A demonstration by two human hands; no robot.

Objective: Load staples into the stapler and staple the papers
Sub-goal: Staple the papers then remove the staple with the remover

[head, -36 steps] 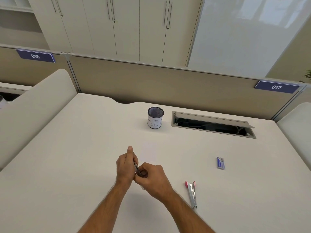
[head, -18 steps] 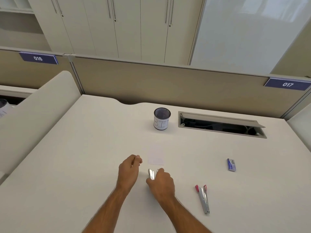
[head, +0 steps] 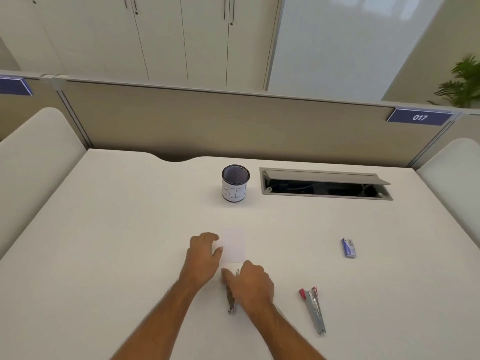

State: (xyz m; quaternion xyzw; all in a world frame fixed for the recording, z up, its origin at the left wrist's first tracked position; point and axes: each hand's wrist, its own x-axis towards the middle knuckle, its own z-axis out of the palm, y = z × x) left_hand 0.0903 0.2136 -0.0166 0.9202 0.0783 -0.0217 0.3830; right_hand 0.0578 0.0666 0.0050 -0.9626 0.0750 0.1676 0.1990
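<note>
Both hands lower: left hand [head: 204, 255] now on papers [head: 233, 245].

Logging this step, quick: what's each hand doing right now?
Left hand: open, fingers resting on the small white paper sheets.
Right hand: closed on the slim silver metal stapler lying on the desk.

White desk [head: 109, 255], landmark: papers [head: 235, 245] at centre. Left hand [head: 204, 258] flat on their left edge. Right hand [head: 253, 281] just below, over metal stapler [head: 230, 297]. Red-tipped stapler [head: 313, 307] lower right. Staple box [head: 348, 247] right. Cup [head: 235, 183] beyond.
</note>
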